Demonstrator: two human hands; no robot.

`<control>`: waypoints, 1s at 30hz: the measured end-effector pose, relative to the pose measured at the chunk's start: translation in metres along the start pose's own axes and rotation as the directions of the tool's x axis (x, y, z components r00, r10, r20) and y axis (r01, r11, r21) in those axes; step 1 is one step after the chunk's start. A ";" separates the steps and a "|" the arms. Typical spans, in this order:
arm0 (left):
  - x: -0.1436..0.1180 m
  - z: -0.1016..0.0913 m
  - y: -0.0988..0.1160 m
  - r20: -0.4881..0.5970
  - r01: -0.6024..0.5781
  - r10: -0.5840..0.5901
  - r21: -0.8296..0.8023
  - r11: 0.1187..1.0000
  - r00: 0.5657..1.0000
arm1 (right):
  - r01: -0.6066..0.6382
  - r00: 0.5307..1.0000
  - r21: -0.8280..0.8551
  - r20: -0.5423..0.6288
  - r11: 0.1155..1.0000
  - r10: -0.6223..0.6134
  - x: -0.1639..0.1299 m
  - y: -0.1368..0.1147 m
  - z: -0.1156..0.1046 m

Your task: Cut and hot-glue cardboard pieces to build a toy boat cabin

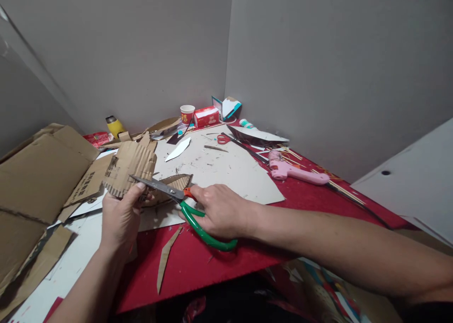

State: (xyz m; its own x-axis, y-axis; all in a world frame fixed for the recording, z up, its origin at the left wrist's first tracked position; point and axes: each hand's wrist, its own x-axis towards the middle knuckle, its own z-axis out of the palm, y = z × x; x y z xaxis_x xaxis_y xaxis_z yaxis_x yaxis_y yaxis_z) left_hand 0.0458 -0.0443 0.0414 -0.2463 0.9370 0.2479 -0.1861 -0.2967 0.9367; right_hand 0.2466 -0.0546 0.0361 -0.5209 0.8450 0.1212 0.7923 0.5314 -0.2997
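My left hand (122, 216) grips a piece of corrugated cardboard (132, 165) by its lower edge, with the thumb lying on top. The cardboard is held up over the left of the table, its ridges showing. In my right hand (221, 209) are scissors (208, 238) with green handles and an orange part near the pivot. Their metal blades point left and lie across the cardboard's lower right, tips close to my left thumb. Another curved cardboard piece (170, 186) lies just behind the blades. A thin cardboard strip (166, 261) rests on the red table below my hands.
A large cardboard box (46, 172) stands at the left. Across the red table (255, 247) lie a white board (240, 172), a pink glue gun (293, 171) and red-handled scissors (223, 139). Behind are a paper cup (187, 115), a tissue pack (206, 117) and a yellow bottle (114, 127).
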 end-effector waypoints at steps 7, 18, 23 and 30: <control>-0.003 0.006 0.001 0.012 -0.040 0.039 0.108 0.993 0.999 | -0.037 0.999 -0.006 0.022 0.999 0.037 0.003 -0.002 -0.002; -0.001 0.001 -0.008 0.039 0.025 -0.026 0.024 0.999 0.999 | -0.047 0.999 0.025 0.026 0.999 0.047 0.002 -0.002 0.002; 0.001 -0.002 -0.011 0.065 0.040 -0.038 -0.031 0.999 0.997 | -0.049 0.999 0.038 0.017 0.998 0.048 0.000 -0.003 0.001; 0.005 -0.005 -0.007 0.136 0.091 -0.081 -0.071 0.993 0.987 | -0.034 0.999 0.077 0.011 0.996 0.033 0.001 -0.002 0.000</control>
State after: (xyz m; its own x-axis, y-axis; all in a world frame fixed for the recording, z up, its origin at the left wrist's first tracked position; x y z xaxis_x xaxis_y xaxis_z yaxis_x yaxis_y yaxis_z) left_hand 0.0412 -0.0385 0.0349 -0.0987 0.9743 0.2027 -0.2743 -0.2224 0.9356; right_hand 0.2443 -0.0553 0.0367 -0.4980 0.8613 0.1005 0.7827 0.4964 -0.3755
